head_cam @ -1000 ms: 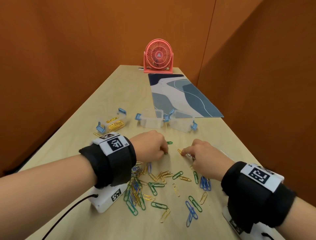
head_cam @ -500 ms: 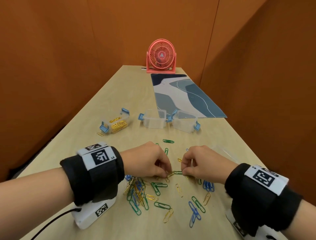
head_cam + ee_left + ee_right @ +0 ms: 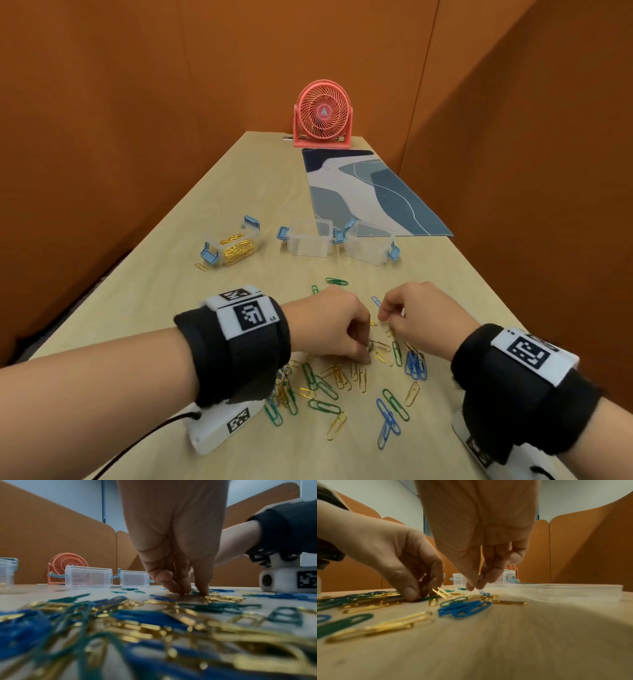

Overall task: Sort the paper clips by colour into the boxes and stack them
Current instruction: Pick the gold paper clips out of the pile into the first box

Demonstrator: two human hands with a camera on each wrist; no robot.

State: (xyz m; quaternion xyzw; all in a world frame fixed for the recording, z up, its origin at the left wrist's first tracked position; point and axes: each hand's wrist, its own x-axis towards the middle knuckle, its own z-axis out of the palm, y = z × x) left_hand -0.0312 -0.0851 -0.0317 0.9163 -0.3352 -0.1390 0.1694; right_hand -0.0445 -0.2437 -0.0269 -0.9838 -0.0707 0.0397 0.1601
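Gold, green and blue paper clips (image 3: 329, 380) lie scattered on the wooden table in front of me. My left hand (image 3: 367, 353) reaches down into them, thumb and fingers pinching a green paper clip (image 3: 429, 598) against the table, and a gold clip (image 3: 441, 592) tilts up beside its fingers. My right hand (image 3: 383, 313) hovers just right of it with its fingertips (image 3: 471, 586) pressed together; no clip shows between them. Further back stand three clear boxes: the left box (image 3: 236, 250) holds gold clips, while the middle box (image 3: 310, 241) and the right box (image 3: 370, 246) are empty.
A pink fan (image 3: 323, 114) and a blue patterned mat (image 3: 370, 192) occupy the far end. A clear lid (image 3: 565, 592) lies to the right of my right hand. Blue clips (image 3: 416, 365) cluster under the right wrist. Orange walls close in on both sides.
Both hands pulled back from the far clips to the middle of the scatter and met at a green clip. The right hand has since drawn away from the left fingertips.
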